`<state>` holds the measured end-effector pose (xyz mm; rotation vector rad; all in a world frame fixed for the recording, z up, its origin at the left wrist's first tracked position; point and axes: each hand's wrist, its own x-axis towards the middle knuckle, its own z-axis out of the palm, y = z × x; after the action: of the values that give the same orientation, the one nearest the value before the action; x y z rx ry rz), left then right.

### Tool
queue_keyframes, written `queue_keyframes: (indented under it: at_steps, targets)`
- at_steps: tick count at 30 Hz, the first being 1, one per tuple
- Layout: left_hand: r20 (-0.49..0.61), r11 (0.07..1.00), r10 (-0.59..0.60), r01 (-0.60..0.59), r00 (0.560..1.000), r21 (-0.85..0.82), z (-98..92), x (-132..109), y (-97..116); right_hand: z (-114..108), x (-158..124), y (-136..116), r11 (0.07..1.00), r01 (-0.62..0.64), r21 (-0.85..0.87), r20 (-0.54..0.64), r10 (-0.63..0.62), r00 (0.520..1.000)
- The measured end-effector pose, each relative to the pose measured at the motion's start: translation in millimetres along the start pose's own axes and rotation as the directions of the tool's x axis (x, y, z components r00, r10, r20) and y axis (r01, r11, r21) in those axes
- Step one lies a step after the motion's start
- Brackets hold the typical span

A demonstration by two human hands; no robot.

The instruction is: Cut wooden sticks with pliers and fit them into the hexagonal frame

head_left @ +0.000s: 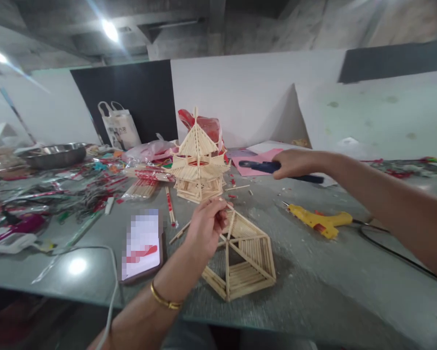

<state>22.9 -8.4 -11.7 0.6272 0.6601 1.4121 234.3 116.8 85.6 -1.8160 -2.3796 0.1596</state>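
Note:
My left hand (211,221), with a gold bracelet on the wrist, is closed in a pinch at the upper left of a six-sided stick frame (251,253). Whatever sits between its fingertips is too small to make out. Some panels of the frame are filled with sticks, others are open. My right hand (289,164) is closed on a dark blue tool (257,166) above pink paper (245,160). A tiered stick pagoda (198,163) stands upright behind the frame. The yellow glue gun (322,221) lies on the table below my right forearm.
A phone (141,243) lies left of my left hand, with a white cable (113,272) beside it. Farther left are a metal bowl (56,155), a purple glue gun (17,231) and loose craft stems. Bundled sticks (141,187) and a tote bag (120,127) are farther back.

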Motion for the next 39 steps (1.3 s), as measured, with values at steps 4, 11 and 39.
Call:
queue_keyframes:
  at_steps: [4,11,39]
  targets:
    - [-0.043,0.996,0.032,-0.035,0.999,-0.083,21.5,5.7,2.3,18.3,-57.9,-1.8,0.980,-0.054,0.191,-0.096,0.073,0.993]
    - [-0.043,0.972,0.218,-0.221,0.975,-0.086,38.2,20.1,-4.2,53.3,-91.7,-21.9,0.722,0.052,0.690,-0.194,0.115,0.974]
    - [0.002,0.971,0.192,-0.190,0.981,-0.145,27.6,20.1,-19.0,101.5,-122.0,-39.6,0.971,0.139,0.196,-0.327,-0.069,0.942]
